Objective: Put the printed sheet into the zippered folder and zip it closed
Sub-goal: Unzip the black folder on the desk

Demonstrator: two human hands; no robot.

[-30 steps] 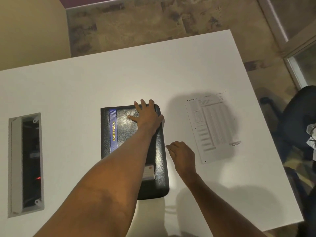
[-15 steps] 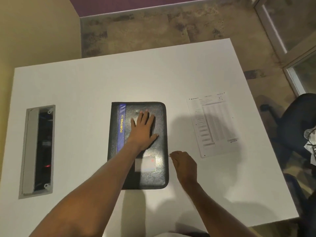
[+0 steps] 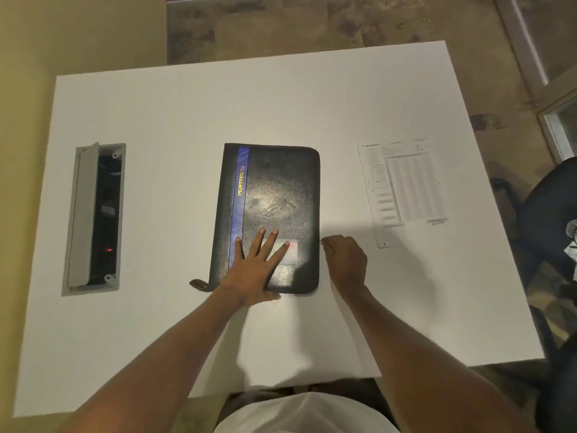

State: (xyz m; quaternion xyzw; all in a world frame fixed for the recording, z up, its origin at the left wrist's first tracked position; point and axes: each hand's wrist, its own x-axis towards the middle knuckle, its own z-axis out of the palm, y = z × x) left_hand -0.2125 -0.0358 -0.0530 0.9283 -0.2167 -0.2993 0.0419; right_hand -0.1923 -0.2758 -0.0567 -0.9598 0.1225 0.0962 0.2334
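Black leatherette, the zippered portfolio folder (image 3: 274,214) lay shut at frame centre, the left hand (image 3: 254,270) spread flat on its lower cover. The right hand (image 3: 345,260) pinched what looked like the zipper pull (image 3: 321,242) at its right edge. The printed sheet (image 3: 402,189) waited, uninserted, on the white table (image 3: 187,104) at right.

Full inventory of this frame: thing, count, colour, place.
zippered folder: 1, black with blue stripe, table centre, lying closed
printed sheet: 1, white, right of folder, flat
table: 1, white
cable box: 1, grey frame, dark inside, recessed at table's left
chair: 1, dark, right edge, partly seen
left hand: 1, flat on folder's near end
right hand: 1, pinching at folder's right edge, apparently the zipper pull
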